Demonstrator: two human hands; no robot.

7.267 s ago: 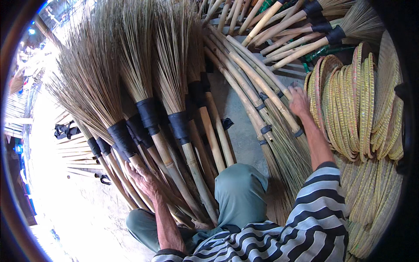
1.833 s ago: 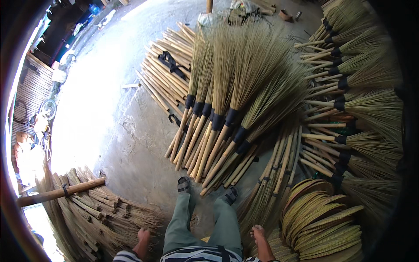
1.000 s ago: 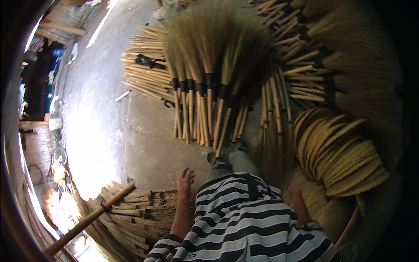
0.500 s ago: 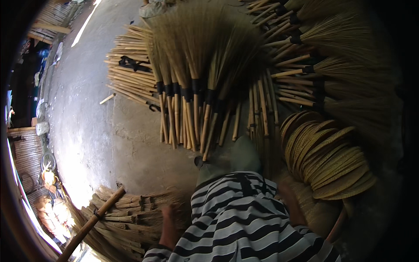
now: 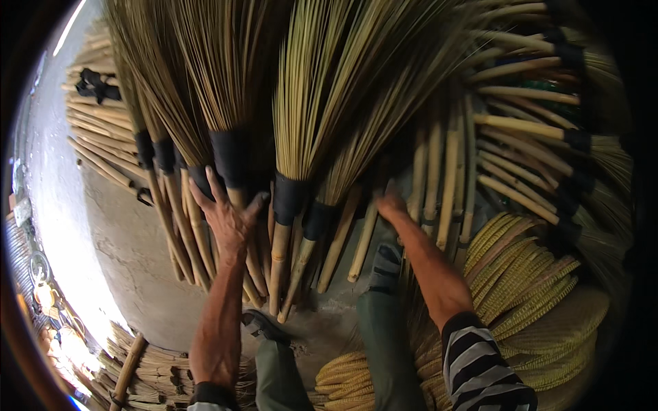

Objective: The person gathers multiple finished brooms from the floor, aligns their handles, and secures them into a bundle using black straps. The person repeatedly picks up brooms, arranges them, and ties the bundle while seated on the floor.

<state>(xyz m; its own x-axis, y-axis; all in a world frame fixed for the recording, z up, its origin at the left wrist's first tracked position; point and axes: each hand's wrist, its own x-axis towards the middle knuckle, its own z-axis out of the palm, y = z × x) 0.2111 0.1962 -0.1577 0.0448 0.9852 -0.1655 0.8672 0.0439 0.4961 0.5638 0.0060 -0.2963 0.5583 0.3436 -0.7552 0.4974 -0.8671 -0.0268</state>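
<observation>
Several brooms with straw-like bristles and black-bound necks lie in a fanned pile, one upright-looking broom (image 5: 290, 192) at its middle. My left hand (image 5: 227, 218) is spread over the pile, palm down, its fingertips at the black binding (image 5: 199, 175) of one broom. Bamboo handles run beneath its palm. My right hand (image 5: 392, 205) reaches in at the pile's right side, beside the upper part of a bamboo handle (image 5: 363, 240). Shadow and the brooms hide most of its fingers, so its grip cannot be made out.
More brooms (image 5: 531, 130) are stacked at the right, handles toward the pile. Below them sit coiled yellowish braided bundles (image 5: 521, 274). Another yellow coil (image 5: 345, 380) lies by my feet. Bundled dry stalks (image 5: 161, 377) with a bamboo pole (image 5: 128, 370) lie at lower left.
I have bent closer to the broom pile. Both hands have gone from beside my body forward to the brooms, the left one now lying over their handles.
</observation>
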